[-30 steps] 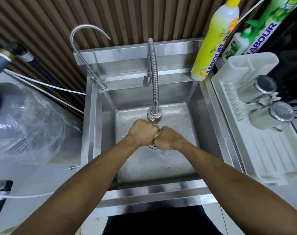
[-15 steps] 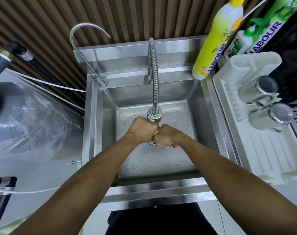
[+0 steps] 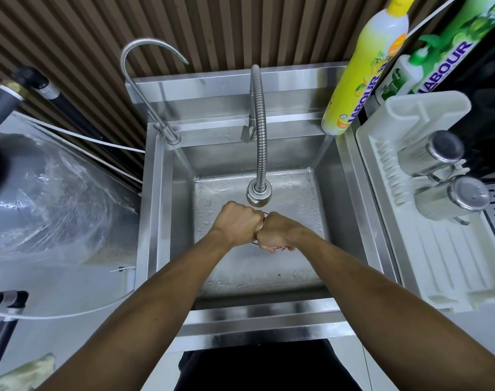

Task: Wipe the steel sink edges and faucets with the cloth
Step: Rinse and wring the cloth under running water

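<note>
Left hand [image 3: 239, 222] and right hand [image 3: 274, 231]: fists pressed together over sink [image 3: 156, 193] basin, below faucet [image 3: 258, 193] head. Fingers curled shut; cloth not visible within.

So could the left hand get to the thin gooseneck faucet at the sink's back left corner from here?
Probably yes. The left hand is fisted against the right hand over the basin, and nothing stands between it and the gooseneck faucet; the flexible faucet hangs off to the right.

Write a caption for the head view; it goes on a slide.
Both fists, left hand against right hand, meet under the hose faucet over the wet sink.
</note>
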